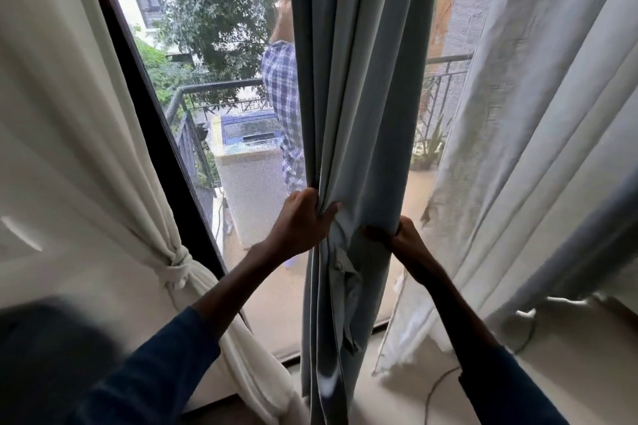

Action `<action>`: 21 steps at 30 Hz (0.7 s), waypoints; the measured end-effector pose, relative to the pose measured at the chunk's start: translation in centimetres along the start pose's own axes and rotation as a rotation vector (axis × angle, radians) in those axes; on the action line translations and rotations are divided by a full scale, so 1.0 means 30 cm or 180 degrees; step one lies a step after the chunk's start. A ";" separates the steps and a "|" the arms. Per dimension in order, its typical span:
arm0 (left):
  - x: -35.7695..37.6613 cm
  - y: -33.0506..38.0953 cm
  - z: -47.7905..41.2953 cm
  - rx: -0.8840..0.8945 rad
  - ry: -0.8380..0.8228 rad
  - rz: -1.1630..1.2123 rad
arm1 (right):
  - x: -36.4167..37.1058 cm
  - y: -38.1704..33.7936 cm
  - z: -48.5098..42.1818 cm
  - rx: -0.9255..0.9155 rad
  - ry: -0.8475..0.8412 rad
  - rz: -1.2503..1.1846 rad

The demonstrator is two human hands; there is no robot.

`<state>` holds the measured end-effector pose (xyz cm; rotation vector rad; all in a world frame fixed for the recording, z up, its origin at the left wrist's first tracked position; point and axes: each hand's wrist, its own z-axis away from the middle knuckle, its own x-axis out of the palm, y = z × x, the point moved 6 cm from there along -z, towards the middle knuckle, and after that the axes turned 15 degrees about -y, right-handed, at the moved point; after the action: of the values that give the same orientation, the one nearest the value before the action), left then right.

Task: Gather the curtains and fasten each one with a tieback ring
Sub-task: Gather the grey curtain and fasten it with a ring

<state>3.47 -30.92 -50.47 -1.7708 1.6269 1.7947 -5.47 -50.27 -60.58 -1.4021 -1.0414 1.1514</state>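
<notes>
Fingertips of the left hand [301,219] and right hand [402,240] are lost in folds of the blue curtain [362,79], which, above the left hand, hides most of a plaid-shirted person [279,86].

A dark window frame [155,134] slants up the left of the glass. Outside, a metal railing [221,83] lines the balcony's far edge; a pale box-like appliance with a blue top [248,162] stands near its left corner, a person in a checked shirt [281,97] just beside it. A spiky potted plant [428,145] sits toward the right edge. A tree [221,3] stands beyond. A thin cable [431,390] trails over the room's floor [569,348]
</notes>
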 end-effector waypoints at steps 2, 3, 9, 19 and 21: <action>0.015 0.007 -0.004 0.0097 0.0006 -0.0001 | 0.020 0.004 0.018 -0.0091 0.0217 0.0042; 0.021 0.009 -0.006 0.0127 -0.0005 0.0010 | 0.032 -0.001 0.023 -0.0157 0.0280 0.0096; 0.031 0.070 0.016 0.0441 0.0178 -0.0144 | 0.086 -0.012 0.035 -0.0083 0.0246 0.0542; 0.056 0.080 0.026 0.0352 0.0161 -0.0195 | 0.081 0.015 0.042 0.0195 0.0206 -0.0301; 0.063 0.086 0.025 0.0409 0.0082 -0.0201 | 0.081 0.037 0.037 0.0400 0.0144 -0.0880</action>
<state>0.60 -32.47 -50.71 -1.7747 1.6367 1.6088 -6.10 -47.84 -62.04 -1.1404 -1.0738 0.9609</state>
